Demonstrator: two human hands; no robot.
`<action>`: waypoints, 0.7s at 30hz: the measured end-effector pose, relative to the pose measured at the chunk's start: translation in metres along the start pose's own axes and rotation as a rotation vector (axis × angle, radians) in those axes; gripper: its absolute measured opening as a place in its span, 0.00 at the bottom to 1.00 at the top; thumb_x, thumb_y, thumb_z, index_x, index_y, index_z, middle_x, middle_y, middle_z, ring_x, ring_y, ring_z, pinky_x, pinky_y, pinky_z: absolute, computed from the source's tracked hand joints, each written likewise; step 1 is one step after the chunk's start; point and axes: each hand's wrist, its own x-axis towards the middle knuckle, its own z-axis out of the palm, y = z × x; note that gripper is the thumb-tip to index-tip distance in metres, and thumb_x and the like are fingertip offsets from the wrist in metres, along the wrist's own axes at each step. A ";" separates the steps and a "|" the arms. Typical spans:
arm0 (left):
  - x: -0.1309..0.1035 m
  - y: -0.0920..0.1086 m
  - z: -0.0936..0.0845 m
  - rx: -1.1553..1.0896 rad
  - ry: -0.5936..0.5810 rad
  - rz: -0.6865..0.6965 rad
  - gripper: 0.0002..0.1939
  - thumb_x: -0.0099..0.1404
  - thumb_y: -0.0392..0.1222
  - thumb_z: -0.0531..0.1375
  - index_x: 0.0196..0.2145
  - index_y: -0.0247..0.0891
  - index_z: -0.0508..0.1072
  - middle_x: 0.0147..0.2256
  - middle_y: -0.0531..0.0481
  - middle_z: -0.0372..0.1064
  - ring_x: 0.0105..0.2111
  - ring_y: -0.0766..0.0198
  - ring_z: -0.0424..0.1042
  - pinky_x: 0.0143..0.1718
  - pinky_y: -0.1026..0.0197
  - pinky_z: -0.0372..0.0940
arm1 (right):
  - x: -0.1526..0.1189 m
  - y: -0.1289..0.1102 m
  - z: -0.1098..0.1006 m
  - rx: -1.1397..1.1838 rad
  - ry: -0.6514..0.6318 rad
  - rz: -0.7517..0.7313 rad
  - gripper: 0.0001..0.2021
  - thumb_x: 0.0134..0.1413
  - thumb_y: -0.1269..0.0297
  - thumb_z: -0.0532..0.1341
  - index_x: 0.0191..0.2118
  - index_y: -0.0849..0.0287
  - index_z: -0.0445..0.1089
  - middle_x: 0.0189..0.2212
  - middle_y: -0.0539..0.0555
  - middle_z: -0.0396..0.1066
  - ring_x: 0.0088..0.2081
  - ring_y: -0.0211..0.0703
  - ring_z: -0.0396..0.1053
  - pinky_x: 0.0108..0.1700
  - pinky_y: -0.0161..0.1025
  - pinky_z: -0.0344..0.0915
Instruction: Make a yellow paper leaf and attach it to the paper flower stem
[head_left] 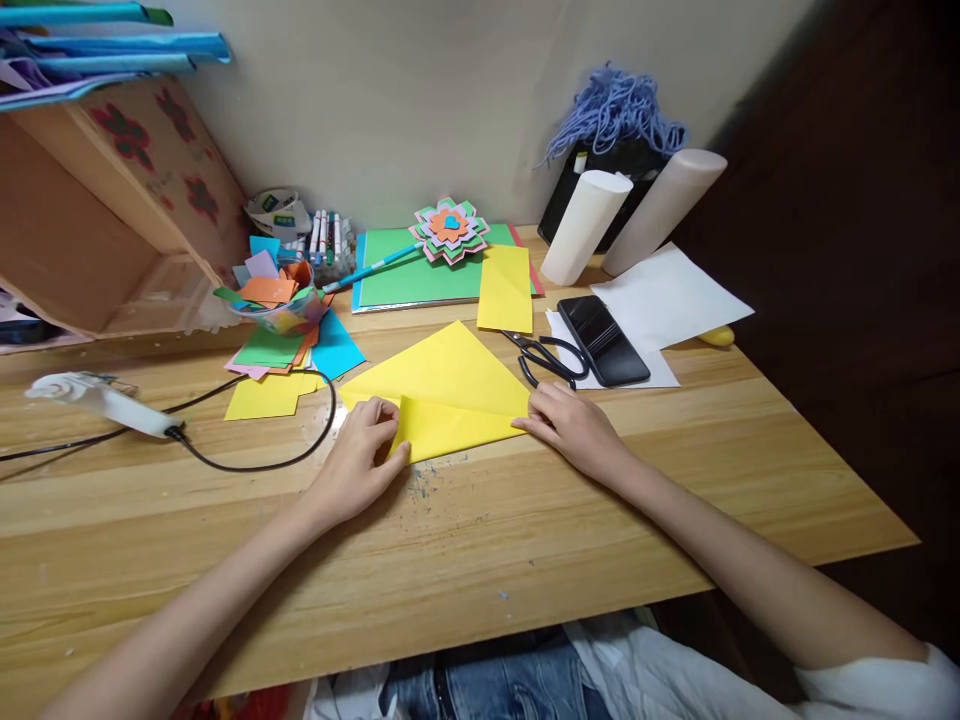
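A yellow sheet of paper lies on the table in front of me, its near edge folded up into a flap and its far corner pointing away. My left hand pinches the flap's left end between thumb and curled fingers. At the sheet's right corner, my right hand rests with its fingers together, thumb and fingertips gripping the paper there. Black-handled scissors lie just beyond my right hand. Behind them is a smaller yellow paper piece, partly over a green sheet.
A glue gun with a black cord lies left. Paper scraps surround a filled bowl. A layered paper flower stands behind, near markers. To the right are a phone, white paper, white rolls and blue yarn.
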 end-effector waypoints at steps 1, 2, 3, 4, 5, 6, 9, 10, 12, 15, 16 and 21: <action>0.001 0.000 0.000 0.011 -0.005 0.001 0.10 0.60 0.40 0.50 0.24 0.36 0.64 0.37 0.47 0.60 0.40 0.58 0.59 0.42 0.54 0.57 | 0.000 0.000 0.000 -0.003 0.001 -0.002 0.14 0.56 0.56 0.55 0.23 0.57 0.57 0.26 0.51 0.62 0.30 0.40 0.59 0.30 0.36 0.53; 0.001 0.001 0.001 0.022 -0.008 0.001 0.09 0.60 0.40 0.50 0.24 0.36 0.64 0.37 0.47 0.60 0.40 0.58 0.59 0.42 0.54 0.57 | 0.000 0.000 0.000 -0.003 0.004 -0.006 0.15 0.56 0.56 0.55 0.23 0.57 0.57 0.26 0.51 0.62 0.30 0.40 0.59 0.30 0.36 0.53; 0.001 0.001 0.001 0.031 -0.009 -0.001 0.09 0.60 0.40 0.50 0.24 0.37 0.64 0.37 0.47 0.60 0.39 0.58 0.59 0.42 0.54 0.57 | -0.001 0.000 0.001 -0.003 0.010 -0.009 0.15 0.56 0.56 0.55 0.23 0.57 0.57 0.26 0.51 0.62 0.30 0.40 0.58 0.30 0.36 0.53; 0.002 0.002 0.001 0.037 -0.009 -0.003 0.09 0.60 0.39 0.50 0.24 0.37 0.64 0.36 0.47 0.60 0.39 0.58 0.58 0.42 0.54 0.57 | -0.001 0.000 0.001 -0.002 0.018 -0.011 0.15 0.56 0.55 0.55 0.23 0.57 0.57 0.25 0.50 0.62 0.30 0.40 0.58 0.30 0.36 0.53; 0.002 0.002 0.001 0.040 -0.008 -0.006 0.09 0.59 0.39 0.50 0.23 0.37 0.63 0.36 0.47 0.60 0.39 0.58 0.58 0.41 0.54 0.57 | -0.002 0.000 0.002 -0.002 0.027 -0.012 0.15 0.56 0.55 0.55 0.23 0.57 0.57 0.25 0.51 0.62 0.30 0.40 0.58 0.30 0.36 0.53; 0.002 0.002 0.001 0.040 -0.007 -0.009 0.09 0.59 0.39 0.51 0.23 0.37 0.63 0.36 0.47 0.60 0.39 0.58 0.58 0.41 0.54 0.57 | -0.002 0.001 0.003 -0.002 0.035 -0.014 0.15 0.55 0.55 0.55 0.23 0.57 0.58 0.25 0.51 0.62 0.30 0.41 0.58 0.31 0.36 0.53; 0.001 0.002 0.001 0.034 0.002 -0.026 0.09 0.59 0.39 0.51 0.22 0.37 0.62 0.36 0.48 0.60 0.39 0.58 0.58 0.42 0.54 0.57 | -0.003 0.001 0.004 -0.005 0.053 -0.012 0.15 0.55 0.55 0.55 0.23 0.57 0.57 0.25 0.51 0.63 0.30 0.41 0.58 0.31 0.36 0.53; 0.001 0.002 0.001 0.035 0.007 -0.032 0.09 0.59 0.39 0.51 0.21 0.37 0.62 0.36 0.48 0.60 0.39 0.58 0.58 0.42 0.54 0.56 | -0.003 0.001 0.005 -0.008 0.056 -0.009 0.15 0.55 0.55 0.55 0.23 0.57 0.57 0.25 0.51 0.63 0.30 0.41 0.58 0.31 0.36 0.53; -0.001 0.001 0.001 0.042 0.012 -0.042 0.12 0.59 0.40 0.51 0.20 0.37 0.59 0.37 0.48 0.60 0.39 0.58 0.58 0.42 0.54 0.56 | -0.003 0.000 0.004 -0.016 0.065 0.003 0.16 0.55 0.54 0.55 0.22 0.57 0.57 0.25 0.50 0.62 0.30 0.40 0.58 0.30 0.36 0.53; -0.003 0.001 0.002 0.078 0.027 -0.084 0.15 0.60 0.43 0.51 0.18 0.37 0.57 0.38 0.47 0.60 0.41 0.57 0.58 0.43 0.52 0.54 | -0.003 0.000 0.004 -0.033 0.079 0.026 0.16 0.55 0.54 0.55 0.22 0.57 0.57 0.24 0.50 0.61 0.29 0.40 0.58 0.30 0.36 0.52; -0.004 0.001 0.002 0.097 0.036 -0.105 0.15 0.60 0.44 0.51 0.18 0.36 0.58 0.38 0.47 0.60 0.41 0.57 0.58 0.44 0.51 0.53 | -0.003 -0.001 0.004 -0.039 0.082 0.031 0.16 0.55 0.53 0.55 0.22 0.57 0.57 0.24 0.50 0.61 0.29 0.40 0.58 0.29 0.36 0.52; -0.007 0.006 0.003 0.190 0.073 -0.206 0.17 0.60 0.47 0.52 0.18 0.36 0.60 0.37 0.47 0.62 0.41 0.56 0.58 0.46 0.47 0.49 | -0.004 0.001 0.005 -0.068 0.085 0.037 0.16 0.55 0.53 0.55 0.23 0.57 0.57 0.25 0.50 0.62 0.29 0.41 0.59 0.29 0.36 0.52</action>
